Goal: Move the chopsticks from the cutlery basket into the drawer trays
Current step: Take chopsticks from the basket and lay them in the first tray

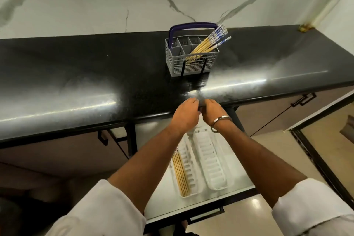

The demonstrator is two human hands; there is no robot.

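A grey cutlery basket (173,59) with a blue handle stands on the black counter. A bundle of chopsticks (206,46) with yellow shafts and blue-white tops leans to the right in it. Below the counter edge, an open drawer (235,174) holds two white slotted trays. Several chopsticks (180,174) lie in the left tray (193,178), while the right tray (212,163) holds nothing. My left hand (184,116) and my right hand (214,113) meet above the drawer's back end, fingers curled. A blurred pale streak shows between them. What they hold is unclear.
The black countertop (76,82) runs the full width, with a marble wall behind it. Closed cabinet doors with black handles (302,99) flank the drawer. A metal bangle (222,120) sits on my right wrist. Pale floor lies to the right.
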